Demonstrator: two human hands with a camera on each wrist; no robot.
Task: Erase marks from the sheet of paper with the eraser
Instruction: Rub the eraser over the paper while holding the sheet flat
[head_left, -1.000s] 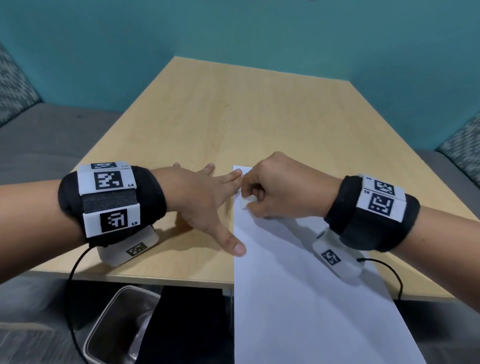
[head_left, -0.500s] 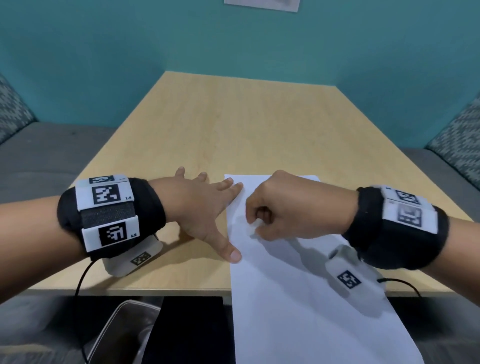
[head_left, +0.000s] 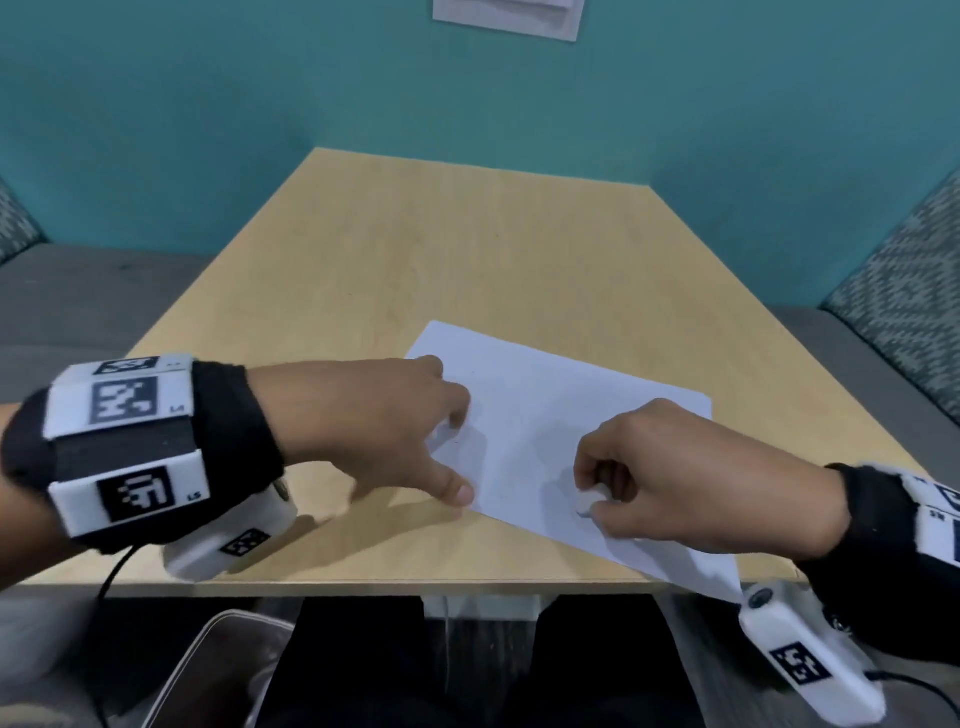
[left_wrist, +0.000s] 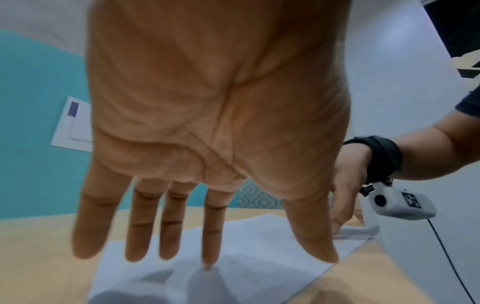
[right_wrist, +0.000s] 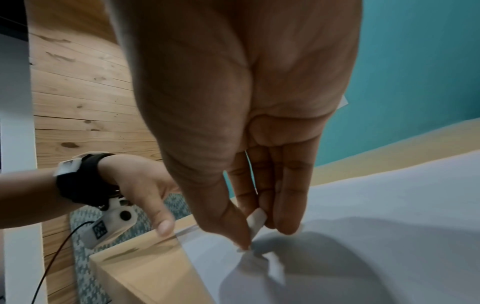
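Note:
A white sheet of paper (head_left: 545, 436) lies slanted on the wooden table (head_left: 415, 260), its near right corner hanging over the front edge. My right hand (head_left: 675, 478) pinches a small white eraser (head_left: 589, 501) between thumb and curled fingers, low over the sheet's near part. In the right wrist view the eraser (right_wrist: 255, 223) sits at the fingertips just above the paper (right_wrist: 376, 226). My left hand (head_left: 395, 431) is spread with straight fingers at the sheet's left edge. In the left wrist view its index fingertip (left_wrist: 207, 264) touches the paper (left_wrist: 259, 246). Faint marks show on the sheet.
A teal wall stands behind the table with a white panel (head_left: 509, 15) on it. Patterned cushions (head_left: 904, 312) flank the bench seats. A grey bin (head_left: 223, 670) sits under the table's front edge.
The sheet has turned from lengthwise to slanted across the table and moved farther onto it. My right hand with the eraser moved right and nearer. My left hand followed onto the sheet's left edge.

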